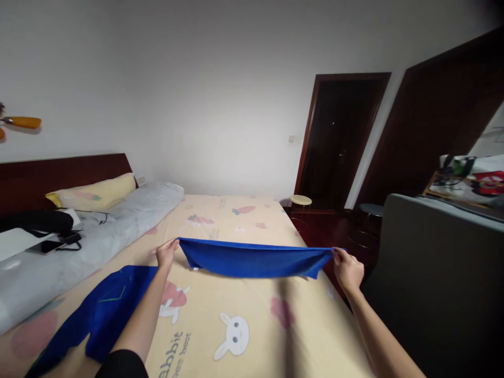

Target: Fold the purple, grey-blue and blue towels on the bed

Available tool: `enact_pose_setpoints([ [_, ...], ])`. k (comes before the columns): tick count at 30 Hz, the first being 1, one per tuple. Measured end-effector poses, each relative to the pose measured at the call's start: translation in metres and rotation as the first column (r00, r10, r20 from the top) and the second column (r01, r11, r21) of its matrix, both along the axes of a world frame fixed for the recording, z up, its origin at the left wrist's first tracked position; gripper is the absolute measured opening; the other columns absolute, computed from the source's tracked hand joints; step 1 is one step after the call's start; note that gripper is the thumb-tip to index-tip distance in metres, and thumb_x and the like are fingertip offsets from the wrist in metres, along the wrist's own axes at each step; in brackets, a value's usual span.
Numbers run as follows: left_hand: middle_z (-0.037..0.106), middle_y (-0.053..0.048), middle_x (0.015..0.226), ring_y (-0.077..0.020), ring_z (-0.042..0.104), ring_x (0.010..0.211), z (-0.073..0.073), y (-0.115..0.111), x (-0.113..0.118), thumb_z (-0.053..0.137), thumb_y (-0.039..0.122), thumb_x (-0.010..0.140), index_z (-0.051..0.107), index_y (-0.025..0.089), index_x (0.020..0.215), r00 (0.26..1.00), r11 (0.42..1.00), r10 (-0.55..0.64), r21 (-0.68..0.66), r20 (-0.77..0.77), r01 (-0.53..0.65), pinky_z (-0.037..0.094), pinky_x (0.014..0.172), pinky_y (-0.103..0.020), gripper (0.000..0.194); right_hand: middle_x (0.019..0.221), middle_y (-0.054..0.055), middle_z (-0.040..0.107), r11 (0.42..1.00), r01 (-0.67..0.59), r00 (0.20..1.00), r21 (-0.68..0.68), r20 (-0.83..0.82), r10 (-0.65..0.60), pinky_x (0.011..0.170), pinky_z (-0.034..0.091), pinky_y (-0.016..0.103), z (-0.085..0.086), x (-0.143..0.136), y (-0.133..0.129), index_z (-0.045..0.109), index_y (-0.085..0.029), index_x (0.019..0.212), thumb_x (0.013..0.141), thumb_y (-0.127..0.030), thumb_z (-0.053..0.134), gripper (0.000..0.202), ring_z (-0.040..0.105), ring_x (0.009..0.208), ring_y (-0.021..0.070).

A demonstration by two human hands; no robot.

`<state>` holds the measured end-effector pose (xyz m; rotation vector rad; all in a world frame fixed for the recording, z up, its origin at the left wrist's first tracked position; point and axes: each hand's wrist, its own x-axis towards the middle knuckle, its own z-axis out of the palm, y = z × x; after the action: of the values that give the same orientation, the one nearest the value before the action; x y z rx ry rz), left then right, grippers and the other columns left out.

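Observation:
A blue cloth [252, 259] is stretched sideways above the bed, its lower edge sagging between two held corners. My left hand [167, 253] pinches its left top corner. At the right top corner, my right hand [348, 269] grips the fabric with fingers closed. A small white tag shows near the cloth's lower left. Another blue garment [118, 299] with a green line on it lies on the bed, partly hidden behind my left forearm.
The bed sheet [212, 304] has rabbit and carrot prints. A grey quilt [129, 215], a yellow pillow [98, 192], a phone [51, 246] and a black bag [37, 222] lie at the left. Stool [300, 200] and grey panel [429, 283] stand at the right.

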<state>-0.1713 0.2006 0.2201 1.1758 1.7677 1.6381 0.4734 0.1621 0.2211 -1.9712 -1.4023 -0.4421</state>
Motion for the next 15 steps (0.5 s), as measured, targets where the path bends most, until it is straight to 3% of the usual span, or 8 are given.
enact_pose_setpoints([
  [2,0.072,-0.006,0.111,-0.023,0.066,0.102,-0.011,-0.012,-0.003,0.057,0.044,0.084,0.066,0.014,0.11,0.999,0.998,0.023,0.052,-0.029,-0.022,0.055,0.088,-0.033,0.04,0.097,0.017,0.071,0.998,-0.018,1.0,0.059,-0.017,0.019,0.075,0.04,0.033,-0.011,0.0,-0.009,0.067,-0.012,0.11,0.094,-0.047,0.027,0.056,0.063,0.088,0.0247],
  [5,0.074,-0.008,0.109,-0.0269,0.065,0.106,-0.048,-0.047,-0.005,0.06,0.055,0.072,0.07,0.016,0.098,0.996,0.997,0.048,0.067,-0.078,-0.043,0.053,0.092,-0.036,0.048,0.095,0.018,0.071,0.992,-0.059,0.997,0.11,-0.037,0.063,0.073,0.043,0.034,-0.047,0.0,-0.033,0.069,-0.011,0.102,0.092,-0.054,0.024,0.064,0.063,0.083,0.0253],
  [8,0.078,-0.01,0.09,-0.0313,0.07,0.093,-0.097,-0.094,0.0,0.064,0.064,0.057,0.073,0.019,0.079,0.992,0.999,0.045,0.009,-0.115,-0.044,0.057,0.083,-0.04,0.051,0.09,0.018,0.071,0.989,-0.115,0.99,0.09,-0.069,0.121,0.069,0.046,0.037,-0.106,0.001,-0.068,0.072,-0.013,0.094,0.088,-0.061,0.024,0.068,0.064,0.075,0.0266],
  [11,0.077,-0.009,0.074,-0.0322,0.072,0.075,-0.145,-0.142,0.007,0.067,0.065,0.049,0.073,0.021,0.066,0.991,0.997,-0.004,-0.072,-0.133,-0.005,0.059,0.07,-0.04,0.048,0.086,0.018,0.071,0.989,-0.135,0.984,-0.066,-0.124,0.126,0.068,0.049,0.04,-0.169,0.003,-0.109,0.074,-0.015,0.089,0.086,-0.061,0.024,0.068,0.065,0.071,0.0282],
  [15,0.077,-0.008,0.074,-0.0313,0.071,0.075,-0.194,-0.189,0.004,0.065,0.063,0.053,0.075,0.024,0.063,0.971,0.988,-0.083,-0.147,-0.225,0.05,0.059,0.071,-0.04,0.041,0.086,0.014,0.073,0.962,-0.139,0.98,-0.233,-0.172,0.1,0.068,0.052,0.041,-0.229,0.015,-0.158,0.074,-0.02,0.091,0.085,-0.057,0.027,0.06,0.068,0.073,0.0292],
])
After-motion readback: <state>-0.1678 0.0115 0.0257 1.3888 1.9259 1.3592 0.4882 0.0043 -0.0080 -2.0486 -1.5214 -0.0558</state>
